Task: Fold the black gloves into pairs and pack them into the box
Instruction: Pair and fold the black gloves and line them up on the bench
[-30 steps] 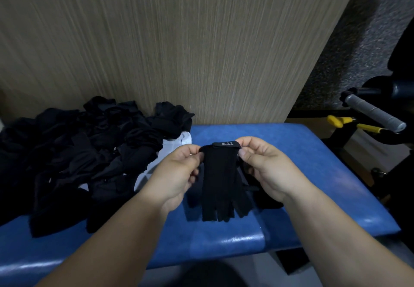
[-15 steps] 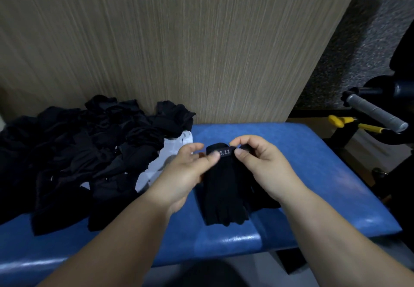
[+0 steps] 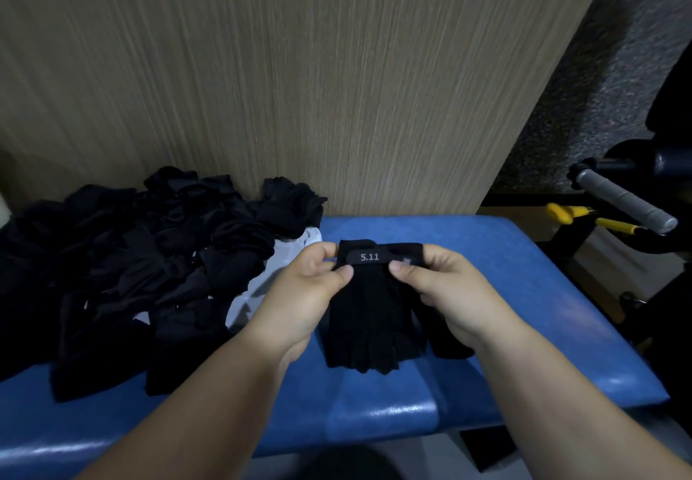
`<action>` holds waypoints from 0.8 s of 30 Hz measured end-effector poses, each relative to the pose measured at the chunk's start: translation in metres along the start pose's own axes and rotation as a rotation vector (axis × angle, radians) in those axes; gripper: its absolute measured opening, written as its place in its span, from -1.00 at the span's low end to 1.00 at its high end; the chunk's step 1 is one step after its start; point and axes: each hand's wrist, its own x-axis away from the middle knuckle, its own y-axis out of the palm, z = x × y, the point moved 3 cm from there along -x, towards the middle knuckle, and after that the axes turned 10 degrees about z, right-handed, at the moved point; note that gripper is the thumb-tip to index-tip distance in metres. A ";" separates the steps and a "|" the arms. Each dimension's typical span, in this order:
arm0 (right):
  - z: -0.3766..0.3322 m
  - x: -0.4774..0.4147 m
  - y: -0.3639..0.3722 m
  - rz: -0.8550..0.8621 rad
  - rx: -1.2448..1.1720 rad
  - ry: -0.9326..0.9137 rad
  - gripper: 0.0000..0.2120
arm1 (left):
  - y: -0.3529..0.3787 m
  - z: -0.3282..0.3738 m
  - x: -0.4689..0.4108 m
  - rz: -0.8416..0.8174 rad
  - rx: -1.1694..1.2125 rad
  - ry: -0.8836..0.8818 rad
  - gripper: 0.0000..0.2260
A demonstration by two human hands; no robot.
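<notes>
A black glove (image 3: 370, 314) with a "5.11" tab on its cuff lies over the blue bench (image 3: 524, 292), fingers pointing toward me. My left hand (image 3: 303, 292) pinches the cuff's left end. My right hand (image 3: 445, 288) pinches the cuff's right end. A second black glove (image 3: 445, 344) shows partly under my right hand. A pile of loose black gloves (image 3: 142, 254) covers the left of the bench. No box can be made out.
A white sheet or bag (image 3: 258, 284) lies under the pile's right edge. A wood-grain panel (image 3: 299, 86) stands behind the bench. To the right are a grey handle bar (image 3: 625, 202) and yellow-handled parts (image 3: 569, 213) of gym equipment.
The cuff, bunched together half a second ago, is now stretched flat between both hands, with the "5.11" tab fully showing. Both hands have moved slightly apart.
</notes>
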 end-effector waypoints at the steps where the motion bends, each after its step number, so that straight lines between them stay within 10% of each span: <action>1: -0.001 0.000 0.001 0.022 -0.026 -0.021 -0.88 | -0.001 0.001 0.000 0.028 -0.020 0.015 -0.83; 9: -0.009 0.001 0.000 0.220 0.103 -0.310 -0.79 | -0.005 0.006 -0.001 0.161 -0.103 -0.019 -0.86; 16: -0.008 0.006 0.000 0.005 0.323 -0.557 -0.60 | 0.000 0.001 -0.002 0.097 0.055 -0.095 -0.70; 21: 0.002 0.006 -0.011 -0.169 0.193 -0.303 -0.63 | 0.003 -0.009 -0.003 0.121 -0.037 -0.006 -0.85; 24: 0.007 -0.002 -0.013 0.091 -0.159 -0.091 -0.97 | 0.007 -0.014 0.000 0.077 -0.043 0.019 -0.76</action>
